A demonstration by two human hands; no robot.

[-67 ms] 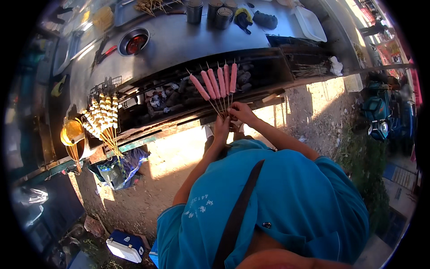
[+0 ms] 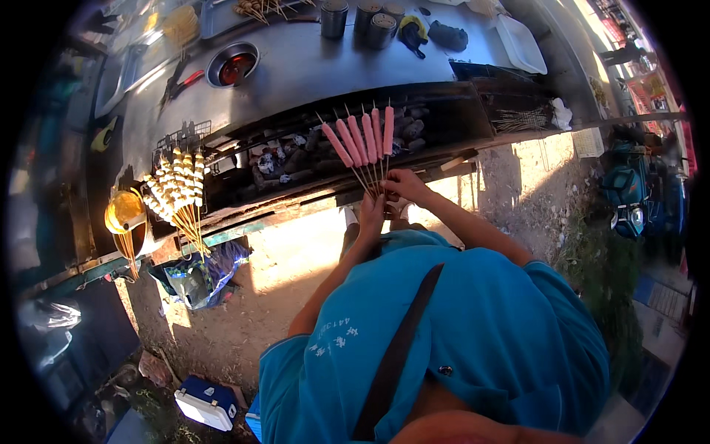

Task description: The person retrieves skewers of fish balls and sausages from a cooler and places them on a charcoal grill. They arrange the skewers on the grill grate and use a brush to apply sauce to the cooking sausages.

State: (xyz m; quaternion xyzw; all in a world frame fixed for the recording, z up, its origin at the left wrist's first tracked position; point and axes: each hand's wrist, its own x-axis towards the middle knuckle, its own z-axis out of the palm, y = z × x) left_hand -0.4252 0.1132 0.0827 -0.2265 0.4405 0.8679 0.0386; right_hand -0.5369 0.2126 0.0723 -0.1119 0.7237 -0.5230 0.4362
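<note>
Fan of 5 pink sausage skewers (image 2: pixel 364 138) held out over the charcoal trough (image 2: pixel 310 159), sticks bunched together at the near ends. Right hand (image 2: pixel 403 185) curled shut around that bunch, left hand (image 2: pixel 372 214) just below it, fingers apparently closed on the stick ends too, though hard to see clearly from up here. Probably light as anything, but a bit awkward: thin wooden sticks, stiff yet snappable, and greasy sausages likely to spin or slide if tilted. Best grip looks like right where it is now, down at the bare stick ends, well away from the heat, pinched tight so the fan doesn't collapse.

Over on the left end of the grill, a second batch of pale yellowish skewers (image 2: pixel 176 185), too crowded to count, maybe 6 or more. On the far steel counter (image 2: pixel 310 70): 1 round bowl of red sauce (image 2: pixel 233 65), 3 metal tins (image 2: pixel 362 16), 1 white tray (image 2: pixel 521 43). Down on the ground near left, 1 blue-and-white box (image 2: pixel 207 403).
</note>
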